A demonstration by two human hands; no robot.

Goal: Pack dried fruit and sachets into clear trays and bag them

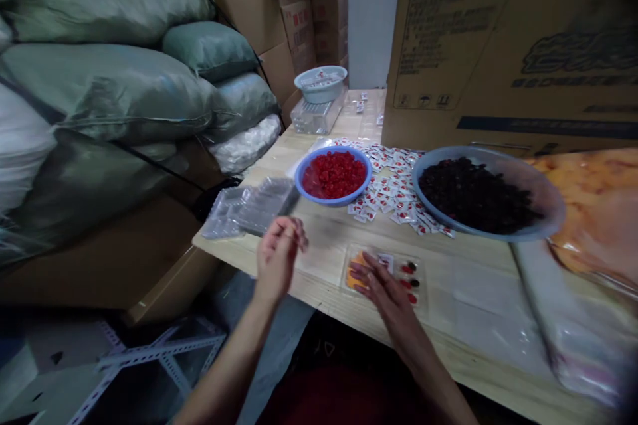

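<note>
My left hand (280, 244) is raised over the table's front edge, its fingers curled together. Anything inside it is hidden. My right hand (389, 289) lies with outstretched fingers over a clear plastic tray (423, 279), touching an orange piece (355, 272) in its left compartment. A small printed packet (386, 261) sits in the tray's middle, and several red and black pieces (409, 283) fill small hollows on the right. Behind my hands stands a blue bowl (333, 200) of red pieces. Stacked clear trays (249, 209) lie just left of it.
Many printed packets (393, 189) are scattered between the bowls. A larger bowl (548, 219) holds dark pieces, beside a bag of orange stuff (603, 206). A big carton (508, 73) stands behind. At the back is a pale basin (321, 89). Stuffed sacks (114, 86) are piled left.
</note>
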